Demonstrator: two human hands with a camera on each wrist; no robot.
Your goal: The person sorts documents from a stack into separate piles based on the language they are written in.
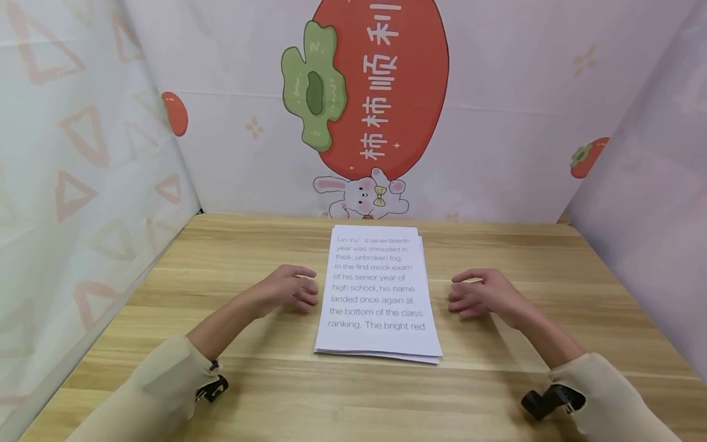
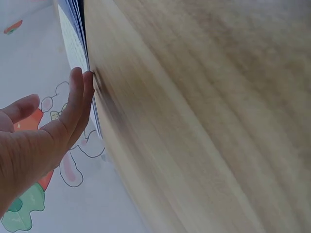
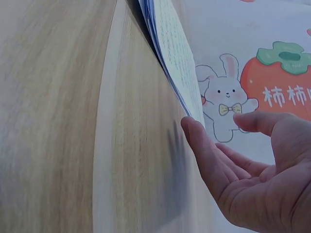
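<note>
A small stack of printed paper sheets point(image 1: 375, 294) lies on the wooden table point(image 1: 353, 399), its top page covered in large English text. The sheets beneath stick out slightly at the right and front edges. Just left of the stack is my left hand point(image 1: 287, 288), its fingers loosely bent and holding nothing. My right hand point(image 1: 483, 294) hovers to the right of the paper with a small gap, thumb and fingers apart. Both wrist views show the stack's edge beyond the fingertips, in the left view the paper point(image 2: 73, 39), in the right the paper point(image 3: 170, 48).
A white backdrop point(image 1: 497, 153) with a large red persimmon print point(image 1: 409, 92) and a cartoon rabbit point(image 1: 364, 195) rises behind the table. Patterned side panels point(image 1: 66, 153) stand left and right. A black wrist strap device point(image 1: 552, 400) shows at the right sleeve, another point(image 1: 212, 388) at the left.
</note>
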